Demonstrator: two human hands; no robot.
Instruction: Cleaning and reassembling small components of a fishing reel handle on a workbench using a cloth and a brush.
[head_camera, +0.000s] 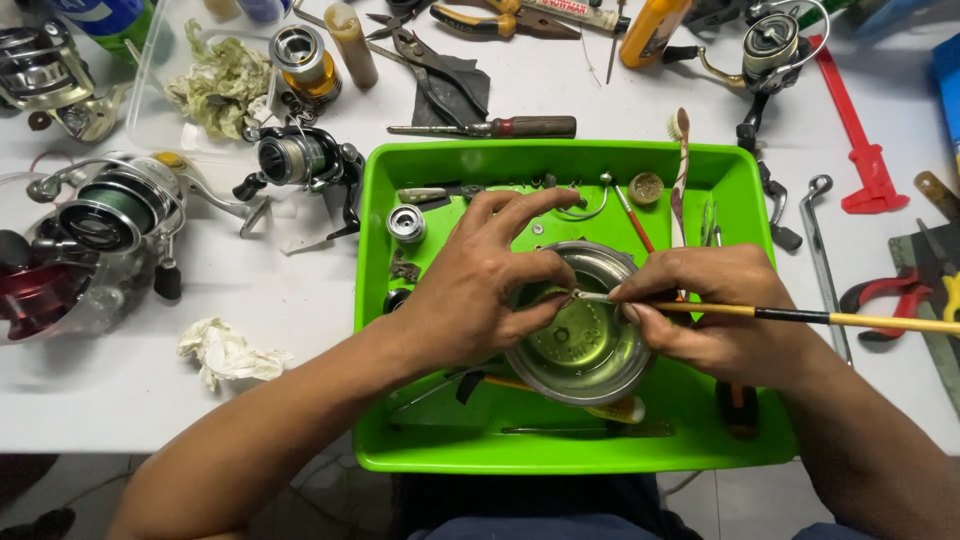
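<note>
Small metal part (567, 296) pinched in left hand (470, 300) fingertips over steel bowl (580, 345); right hand (715, 315) closed on paintbrush (800, 317). Judged light, slippery, easily dropped; best gripped by edges.

Both hands crowd the steel bowl (585, 345) at the middle of the green tray (372, 300), so the centre is blocked. At twelve o'clock inside the tray, a toothbrush (681, 160), small picks and a round spool part (406, 224) clutter the floor. At six o'clock the tray floor is barer, though a few flat tools lie there. Outside, nine o'clock offers bare white table (300, 310) beside a crumpled tissue (228, 352); further out, fishing reels (110, 210) bar the way. Three o'clock is narrow: the long yellow brush handle (860, 320) crosses it, with a bent metal rod (822, 260) and red pliers (890, 295) beyond.
</note>
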